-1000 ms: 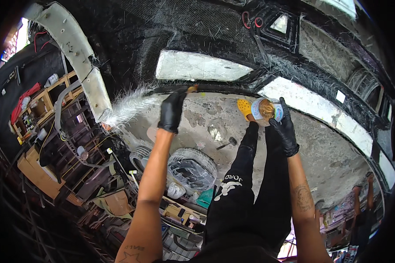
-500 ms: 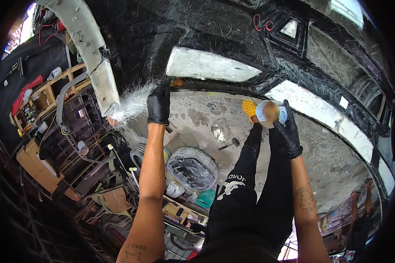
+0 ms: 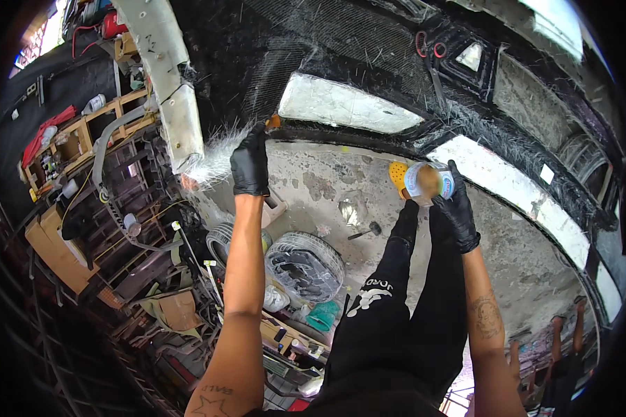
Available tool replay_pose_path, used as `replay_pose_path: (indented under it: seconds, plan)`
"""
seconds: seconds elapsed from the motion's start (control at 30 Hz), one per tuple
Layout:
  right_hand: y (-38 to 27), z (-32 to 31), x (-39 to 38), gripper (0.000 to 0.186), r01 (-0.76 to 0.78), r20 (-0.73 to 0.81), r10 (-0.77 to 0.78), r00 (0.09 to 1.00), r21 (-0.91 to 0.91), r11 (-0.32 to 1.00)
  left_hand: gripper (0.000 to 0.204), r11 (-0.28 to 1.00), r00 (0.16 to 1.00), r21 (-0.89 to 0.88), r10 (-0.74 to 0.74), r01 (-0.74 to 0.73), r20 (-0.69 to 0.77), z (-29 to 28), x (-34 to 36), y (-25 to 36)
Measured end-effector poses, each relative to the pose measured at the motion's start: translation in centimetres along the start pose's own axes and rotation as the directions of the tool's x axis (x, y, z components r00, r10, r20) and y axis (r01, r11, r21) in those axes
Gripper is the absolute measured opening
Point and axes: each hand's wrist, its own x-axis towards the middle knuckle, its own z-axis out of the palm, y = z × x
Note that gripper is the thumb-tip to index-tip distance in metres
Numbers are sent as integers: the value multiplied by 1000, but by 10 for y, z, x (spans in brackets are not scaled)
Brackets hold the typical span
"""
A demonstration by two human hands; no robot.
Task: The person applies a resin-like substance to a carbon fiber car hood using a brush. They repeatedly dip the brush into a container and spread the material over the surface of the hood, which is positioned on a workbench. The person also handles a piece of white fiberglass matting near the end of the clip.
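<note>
Head view: your left hand [image 3: 250,167], fingers closed on a brown tool [image 3: 274,121], has shifted to the lower-left corner of the white panel [image 3: 351,104]; work seems centred there. Your right hand [image 3: 458,215] grips the tub [image 3: 412,182].

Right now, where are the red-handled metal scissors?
In the head view, the red-handled metal scissors lie right of centre near the top, on the black textured panel, just left of the small white triangular patch.
</note>
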Motion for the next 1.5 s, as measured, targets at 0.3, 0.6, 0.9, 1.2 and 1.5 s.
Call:
replay_pose_path:
  seconds: [0.3,0.6,0.9,1.2,1.5]
  plan:
    - [3,8,5,87,52,52,-49,997,-64,997,24,905,956,-318,-293,282,12,-52,-19,24]
    - [-10,30,9,82,-97,120,85,989,93,991,19,958,978,-258,-77,126,195,36,-31,49]
    - [-3,21,-13,87,-69,33,68,997,23,997,15,917,885,-399,173,15,432,35,-1,49]
    - [6,10,-29,88,-50,-41,48,998,-29,998,21,913,779,-349,373,-211,505,36,9,51]
    - [13,21,-26,82,-32,-39,34,999,44,999,29,913,789,-120,397,-389,469,39,-39,34]
